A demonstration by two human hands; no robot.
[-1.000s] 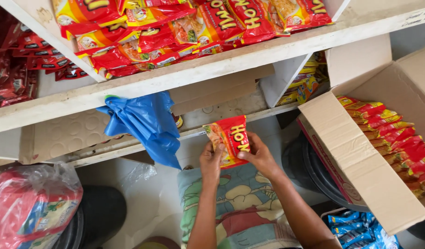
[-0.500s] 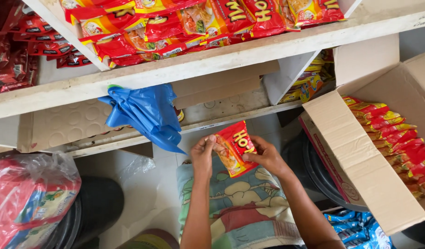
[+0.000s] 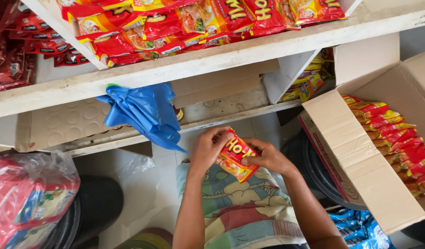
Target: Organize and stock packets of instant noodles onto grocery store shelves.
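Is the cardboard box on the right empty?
No, the cardboard box is open and holds a row of red and yellow snack packets standing on edge.

One red snack packet (image 3: pixel 235 157) in hand, one open cardboard box (image 3: pixel 360 161), one blue plastic bag (image 3: pixel 145 113).

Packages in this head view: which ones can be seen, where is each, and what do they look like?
Snack packet: between left hand and right hand; flat, red and yellow.
Shelf packets: top shelf; red-yellow rows.
Boxed packets: standing in the open cardboard box, right.
Blue packets: bottom right.
Bagged packets: bottom left, in clear plastic.
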